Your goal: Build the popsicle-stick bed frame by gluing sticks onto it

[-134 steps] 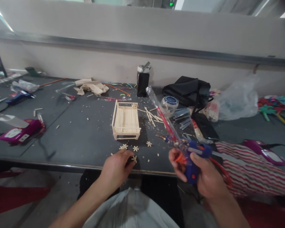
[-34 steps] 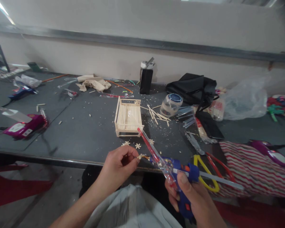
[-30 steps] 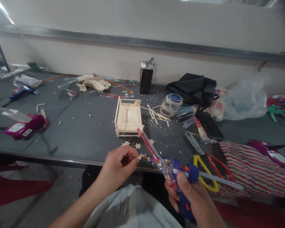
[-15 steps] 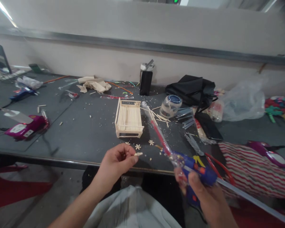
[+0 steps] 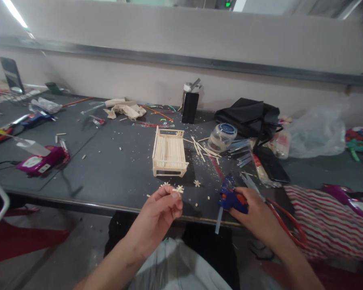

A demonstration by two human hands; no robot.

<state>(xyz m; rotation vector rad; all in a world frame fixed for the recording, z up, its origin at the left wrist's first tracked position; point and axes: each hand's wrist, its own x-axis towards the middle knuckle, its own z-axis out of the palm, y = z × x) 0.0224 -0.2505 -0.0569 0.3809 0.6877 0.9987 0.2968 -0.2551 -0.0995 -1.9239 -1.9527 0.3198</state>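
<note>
Star-shaped stick piece: positioned above the desk, near its front edge. The left grip pinches this piece between thumb and fingers. The right grip is closed on the handle of 1 blue glue gun; a translucent glue stick projects from the gun past the desk edge. 1 loose star lies between the 2 grips. 1 miniature stick frame stands beyond the left grip; red-handled scissors lie just right of the right grip.

A craft workshop — glue gun, scissors and loose wooden sticks on a littered bench.
</note>
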